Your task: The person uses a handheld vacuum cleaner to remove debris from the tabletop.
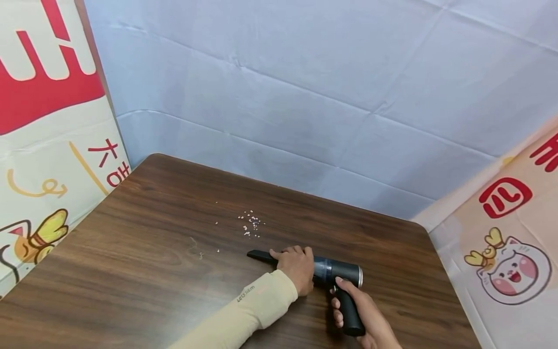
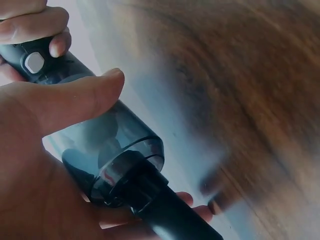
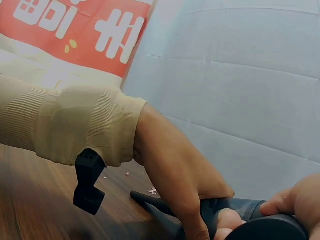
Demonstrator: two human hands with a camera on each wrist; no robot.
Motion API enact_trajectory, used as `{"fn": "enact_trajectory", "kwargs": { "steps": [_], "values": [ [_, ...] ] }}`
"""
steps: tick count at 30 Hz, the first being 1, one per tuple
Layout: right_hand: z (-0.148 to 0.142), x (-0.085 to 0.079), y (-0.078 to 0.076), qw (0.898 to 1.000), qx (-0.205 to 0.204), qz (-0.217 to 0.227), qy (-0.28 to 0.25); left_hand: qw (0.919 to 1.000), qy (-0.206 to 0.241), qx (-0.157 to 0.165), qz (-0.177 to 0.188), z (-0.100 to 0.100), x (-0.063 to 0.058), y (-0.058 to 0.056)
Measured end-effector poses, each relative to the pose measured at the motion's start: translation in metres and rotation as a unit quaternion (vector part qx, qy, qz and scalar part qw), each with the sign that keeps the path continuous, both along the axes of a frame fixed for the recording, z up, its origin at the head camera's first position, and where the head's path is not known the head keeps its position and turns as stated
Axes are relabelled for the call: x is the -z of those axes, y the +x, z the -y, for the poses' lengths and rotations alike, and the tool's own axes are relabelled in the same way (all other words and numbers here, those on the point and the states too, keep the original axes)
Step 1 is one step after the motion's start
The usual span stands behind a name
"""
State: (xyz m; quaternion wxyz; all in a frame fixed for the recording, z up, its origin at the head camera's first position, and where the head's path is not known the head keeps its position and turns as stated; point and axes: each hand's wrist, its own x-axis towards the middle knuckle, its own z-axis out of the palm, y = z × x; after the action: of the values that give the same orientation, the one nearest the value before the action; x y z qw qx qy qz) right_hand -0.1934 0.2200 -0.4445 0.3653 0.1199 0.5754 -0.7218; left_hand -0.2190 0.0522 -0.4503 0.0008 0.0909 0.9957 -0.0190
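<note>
A black handheld vacuum cleaner (image 1: pixel 344 272) with a narrow crevice nozzle lies low over the wooden table, nozzle toward the left. My right hand (image 1: pixel 364 310) grips its handle, thumb up near the body. My left hand (image 1: pixel 297 269) wraps the front of the body. In the left wrist view the left thumb (image 2: pixel 85 97) lies across the clear dust cup (image 2: pixel 125 130), with fingers beneath it, and the nozzle (image 2: pixel 175 220) extends past them. A pale button shows by the right fingers. Small white crumbs (image 1: pixel 247 233) lie scattered just beyond the nozzle tip.
The brown wooden table (image 1: pixel 152 232) has rounded corners. A pale blue sheet (image 1: pixel 283 97) hangs behind its far edge. Printed panels (image 1: pixel 43 145) with red and yellow cartoons flank it at both sides. Thin hair-like strands (image 1: pixel 200 255) lie left of the nozzle.
</note>
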Motion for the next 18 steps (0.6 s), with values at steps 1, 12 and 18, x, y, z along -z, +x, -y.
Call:
{"fn": "enact_trajectory", "kwargs": {
  "steps": [1, 12, 18],
  "values": [
    [0.000, 0.001, -0.001, 1.000, -0.005, -0.004, 0.000, 1.0000, -0.002, -0.002, 0.000, 0.001, 0.000, 0.000],
    [0.012, 0.002, -0.012, 1.000, -0.030, 0.001, 0.002, 0.9995, -0.002, -0.026, 0.017, 0.016, -0.002, 0.003],
    [0.020, 0.006, -0.018, 0.999, -0.042, -0.015, -0.004, 0.9989, 0.001, -0.040, 0.025, 0.026, -0.003, 0.002]
  ]
}}
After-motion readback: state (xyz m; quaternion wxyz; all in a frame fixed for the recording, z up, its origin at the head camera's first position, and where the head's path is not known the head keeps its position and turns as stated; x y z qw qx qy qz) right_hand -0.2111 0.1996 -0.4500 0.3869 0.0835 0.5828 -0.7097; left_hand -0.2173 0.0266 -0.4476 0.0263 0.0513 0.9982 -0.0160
